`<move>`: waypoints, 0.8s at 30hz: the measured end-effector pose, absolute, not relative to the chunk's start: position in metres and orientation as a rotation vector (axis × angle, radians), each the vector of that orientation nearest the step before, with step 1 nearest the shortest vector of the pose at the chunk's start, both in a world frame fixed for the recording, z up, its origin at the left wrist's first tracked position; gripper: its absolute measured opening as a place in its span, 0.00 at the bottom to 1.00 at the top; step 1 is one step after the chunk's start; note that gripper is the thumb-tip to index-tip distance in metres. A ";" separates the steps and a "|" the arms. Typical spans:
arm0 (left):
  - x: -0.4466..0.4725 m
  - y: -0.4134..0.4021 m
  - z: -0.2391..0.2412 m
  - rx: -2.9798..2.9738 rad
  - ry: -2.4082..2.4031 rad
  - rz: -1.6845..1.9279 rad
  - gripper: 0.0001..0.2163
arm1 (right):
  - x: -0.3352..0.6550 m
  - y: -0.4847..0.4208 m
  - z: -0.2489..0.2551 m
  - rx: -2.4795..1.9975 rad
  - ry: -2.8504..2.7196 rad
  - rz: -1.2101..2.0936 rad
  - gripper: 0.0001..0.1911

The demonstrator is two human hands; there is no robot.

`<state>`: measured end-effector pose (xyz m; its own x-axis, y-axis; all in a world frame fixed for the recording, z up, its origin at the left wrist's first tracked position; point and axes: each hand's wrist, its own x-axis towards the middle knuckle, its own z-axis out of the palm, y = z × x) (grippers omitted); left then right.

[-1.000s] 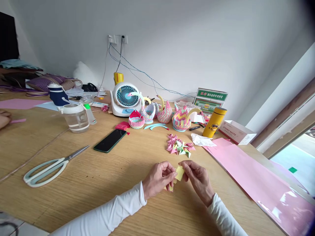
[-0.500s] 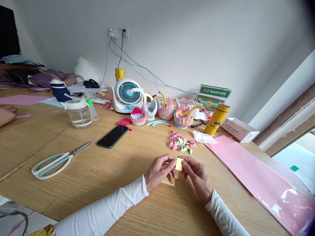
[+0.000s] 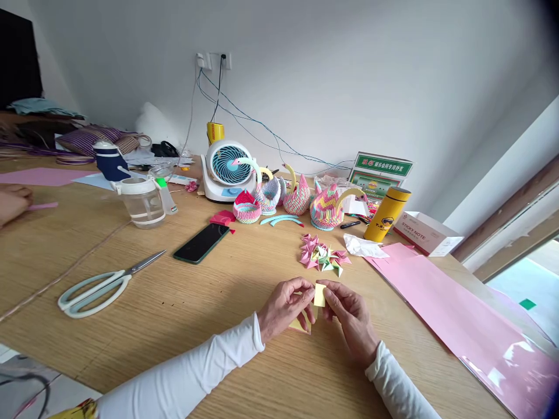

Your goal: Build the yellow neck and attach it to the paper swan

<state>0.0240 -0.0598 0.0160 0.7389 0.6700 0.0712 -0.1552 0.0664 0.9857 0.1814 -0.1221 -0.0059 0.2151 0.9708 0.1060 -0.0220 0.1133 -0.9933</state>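
Observation:
Between my two hands is a small folded piece of yellow paper (image 3: 319, 295). My left hand (image 3: 286, 305) pinches its left edge with thumb and forefinger. The right edge is in the fingers of my right hand (image 3: 349, 311), thumb in front. Under my left fingers, on the table, lies more yellow paper (image 3: 300, 325), partly hidden by the hand. Just beyond my hands is a pile of folded pink, green and yellow paper pieces (image 3: 322, 256).
Scissors (image 3: 98, 289) and a phone (image 3: 201, 243) lie to the left. Folded-paper swans (image 3: 297, 198) stand at the back before a small fan (image 3: 229, 166). Pink sheets (image 3: 454, 314), a yellow bottle (image 3: 386, 215) and a sticky-note box (image 3: 425, 233) are rightward. Another person's hand (image 3: 13, 202) shows far left.
The view has shifted slightly. Both hands keep the yellow paper pinched in nearly the same place, with hardly any visible movement.

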 end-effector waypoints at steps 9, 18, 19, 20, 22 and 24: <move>0.024 -0.061 0.015 1.404 0.465 0.644 0.21 | 0.181 -0.121 -0.007 -1.178 -1.086 0.960 0.23; 0.025 -0.060 0.011 1.416 0.460 0.622 0.22 | 0.180 -0.121 -0.005 -1.159 -1.069 0.967 0.23; 0.025 -0.060 0.011 1.419 0.459 0.621 0.22 | 0.180 -0.121 -0.006 -1.156 -1.068 0.971 0.22; 0.025 -0.061 0.012 1.421 0.460 0.623 0.23 | 0.180 -0.121 -0.007 -1.153 -1.069 0.975 0.22; 0.025 -0.061 0.011 1.423 0.467 0.629 0.23 | 0.181 -0.121 -0.008 -1.154 -1.067 0.980 0.22; 0.025 -0.061 0.011 1.428 0.473 0.633 0.22 | 0.181 -0.121 -0.008 -1.163 -1.068 0.981 0.22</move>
<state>0.0246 -0.0607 0.0107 0.7512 0.6563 0.0703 -0.1176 0.0283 0.9927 0.1813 -0.1211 -0.0076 0.2188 0.9675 0.1270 -0.0445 0.1399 -0.9892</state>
